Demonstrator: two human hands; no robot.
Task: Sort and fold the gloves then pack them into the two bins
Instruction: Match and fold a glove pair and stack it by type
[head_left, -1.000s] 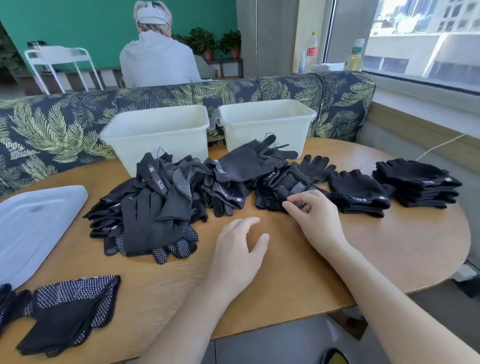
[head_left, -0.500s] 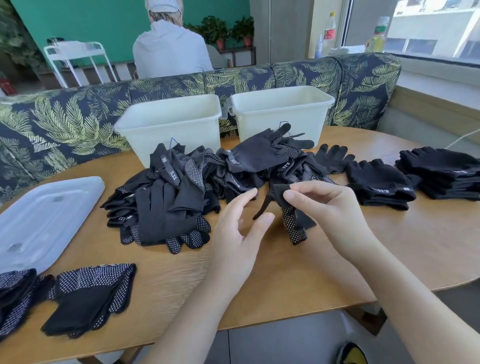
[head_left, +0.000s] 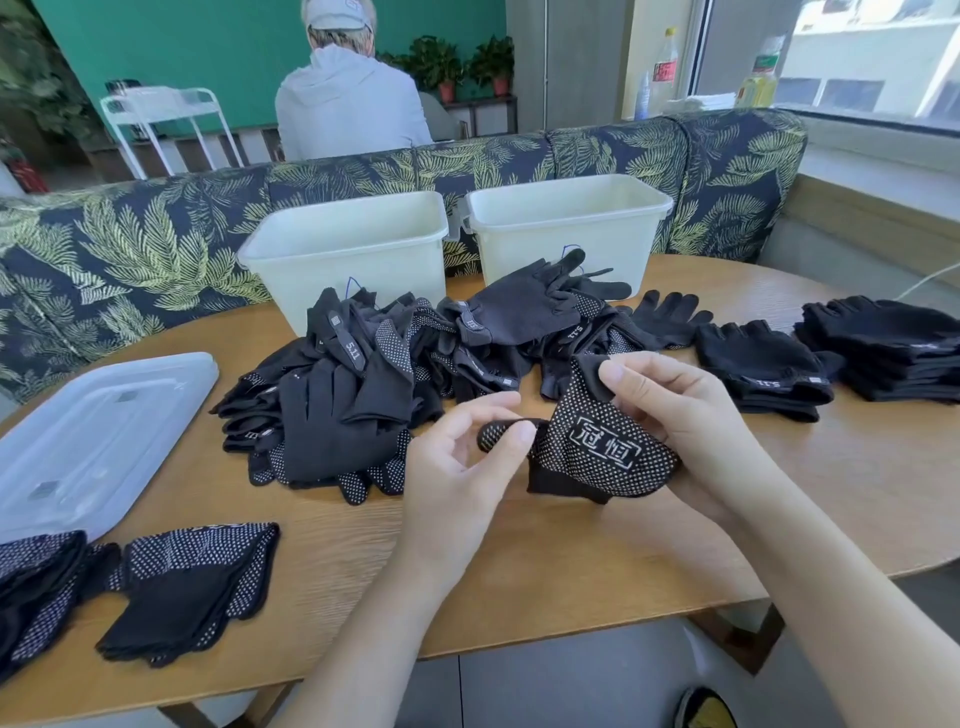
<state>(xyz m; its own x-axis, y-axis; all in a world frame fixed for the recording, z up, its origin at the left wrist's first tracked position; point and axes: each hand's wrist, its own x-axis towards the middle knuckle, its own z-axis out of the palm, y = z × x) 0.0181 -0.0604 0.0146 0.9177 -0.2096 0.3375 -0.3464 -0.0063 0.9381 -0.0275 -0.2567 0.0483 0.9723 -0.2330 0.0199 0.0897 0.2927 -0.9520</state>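
A black dotted glove (head_left: 597, 447) with a white printed mark hangs above the table between both hands. My right hand (head_left: 685, 421) pinches its upper edge and cups its right side. My left hand (head_left: 467, 467) pinches one dotted finger of it. Behind lies a loose pile of black gloves (head_left: 363, 384). Folded dotted gloves (head_left: 182, 587) rest at the front left. Folded fingerless gloves (head_left: 763, 369) and a taller folded stack (head_left: 888, 348) sit at the right. Two white bins, the left bin (head_left: 343, 254) and the right bin (head_left: 566, 228), stand at the back.
A translucent lid (head_left: 93, 436) lies on the left of the wooden table (head_left: 519, 571). A leaf-patterned bench back (head_left: 130, 249) runs behind the bins. A person in a grey hoodie (head_left: 348, 98) sits beyond it, back turned. Bottles (head_left: 665, 73) stand on the window sill.
My right hand drew a dotted glove out of the pile toward me. My left hand rose from the table and took one of its fingers. The glove now shows its printed palm.
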